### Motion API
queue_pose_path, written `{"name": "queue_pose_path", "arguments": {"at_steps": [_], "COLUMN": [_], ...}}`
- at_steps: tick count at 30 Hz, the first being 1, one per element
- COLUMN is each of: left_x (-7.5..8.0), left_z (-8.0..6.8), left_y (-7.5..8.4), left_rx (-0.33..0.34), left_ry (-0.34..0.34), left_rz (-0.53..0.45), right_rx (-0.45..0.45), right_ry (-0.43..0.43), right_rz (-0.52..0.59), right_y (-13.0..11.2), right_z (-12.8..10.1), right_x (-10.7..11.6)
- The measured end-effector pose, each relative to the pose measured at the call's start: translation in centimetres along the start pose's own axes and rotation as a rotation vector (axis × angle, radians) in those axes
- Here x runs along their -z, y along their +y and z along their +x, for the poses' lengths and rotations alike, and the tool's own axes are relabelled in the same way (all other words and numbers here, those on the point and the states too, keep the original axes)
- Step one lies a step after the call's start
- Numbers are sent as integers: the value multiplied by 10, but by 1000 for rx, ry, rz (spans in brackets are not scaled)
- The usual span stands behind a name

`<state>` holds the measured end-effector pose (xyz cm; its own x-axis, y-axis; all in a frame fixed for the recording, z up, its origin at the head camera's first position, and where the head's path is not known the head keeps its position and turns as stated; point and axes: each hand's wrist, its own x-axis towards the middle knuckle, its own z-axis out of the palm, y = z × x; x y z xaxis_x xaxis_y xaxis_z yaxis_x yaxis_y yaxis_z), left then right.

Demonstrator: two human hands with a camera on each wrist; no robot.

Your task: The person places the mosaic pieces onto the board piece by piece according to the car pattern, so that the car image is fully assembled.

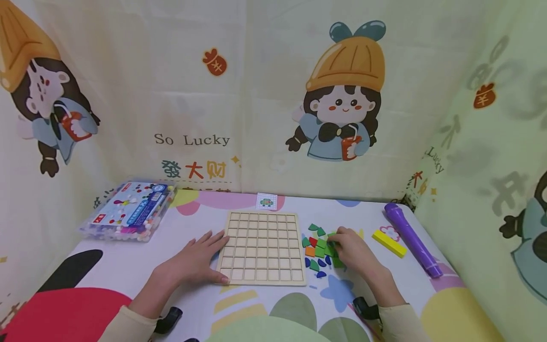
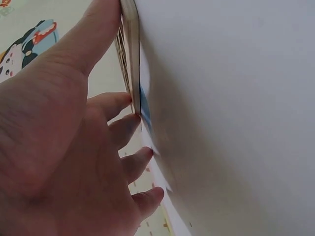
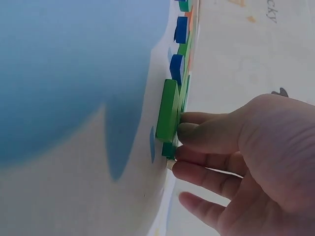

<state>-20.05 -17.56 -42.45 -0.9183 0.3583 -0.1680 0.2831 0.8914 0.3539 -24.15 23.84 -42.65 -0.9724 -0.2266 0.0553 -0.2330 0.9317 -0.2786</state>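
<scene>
A wooden grid board [image 1: 263,249] lies flat on the table, its square cells bare. My left hand [image 1: 192,260] rests at the board's left side with fingers spread; its thumb touches the lower left corner. In the left wrist view, fingertips of the left hand [image 2: 74,132] meet the board's edge [image 2: 132,59]. Right of the board lie several small tiles: green, blue, a red tile [image 1: 313,242] and an orange tile [image 1: 309,251]. My right hand [image 1: 352,249] pinches a green tile there, mostly hidden by the fingers. Beside the right hand's thumb [image 3: 211,132] is a green square tile [image 3: 168,110].
A small pattern card [image 1: 267,201] lies behind the board. At the back left sits a clear plastic box [image 1: 130,209] with a printed label. A yellow bar [image 1: 389,243] and a purple tube [image 1: 413,240] lie to the right. Printed cloth walls surround the table.
</scene>
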Motion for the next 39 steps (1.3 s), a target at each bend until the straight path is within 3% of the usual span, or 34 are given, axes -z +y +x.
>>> {"name": "queue_pose_path", "arguments": {"at_steps": [13, 22, 27, 39], "left_x": [-1, -2, -4, -1], "left_z": [2, 4, 5, 3], "left_y": [-1, -3, -4, -1], "left_rx": [13, 11, -11, 13], "left_ry": [-2, -1, -4, -5], "left_rz": [-5, -9, -29, -46], "right_rx": [-37, -31, -42, 120], "right_ry": [-30, -33, -18, 47], "right_rz": [74, 140, 168, 190], "right_y": [3, -7, -15, -46], "right_z": [5, 7, 6, 22], "right_x": [-1, 16, 13, -3]}}
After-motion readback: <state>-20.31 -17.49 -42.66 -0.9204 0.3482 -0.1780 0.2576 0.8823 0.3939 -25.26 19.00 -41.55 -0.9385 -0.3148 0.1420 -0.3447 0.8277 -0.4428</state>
